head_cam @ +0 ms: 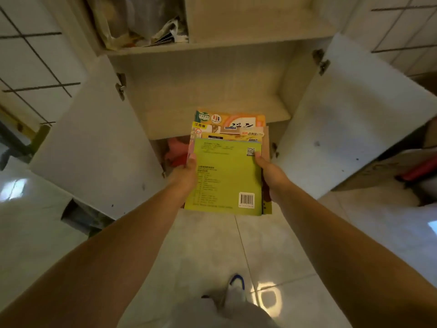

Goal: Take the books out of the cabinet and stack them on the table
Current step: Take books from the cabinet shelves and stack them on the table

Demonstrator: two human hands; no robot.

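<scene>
Between the two open cabinet doors, a pile of books (227, 171) sits in both hands, out in front of the shelves. The left hand (186, 176) holds the pile's left edge, thumb on top of the green cover. The right hand (269, 176) holds the right edge the same way, and its fingers curl under, out of sight. A yellow and orange book peeks out at 12 o'clock from under the green one.

I think the taking-out step is under way for this pile. Next comes a turn away to find the table, which I cannot see here.

Watch the edges. The left door (94, 143) stands open at 9 o'clock and the right door (350, 129) at 3 o'clock, so the pile should come straight back toward 6 o'clock before any turn. The floor (212, 245) at 6 o'clock gives room to step back. The middle shelf (212, 91) at 12 o'clock looks bare. Something pink (176, 152) lies low down at 10 o'clock from the pile. Bags and papers (142, 22) fill the top shelf at 11 o'clock.
</scene>
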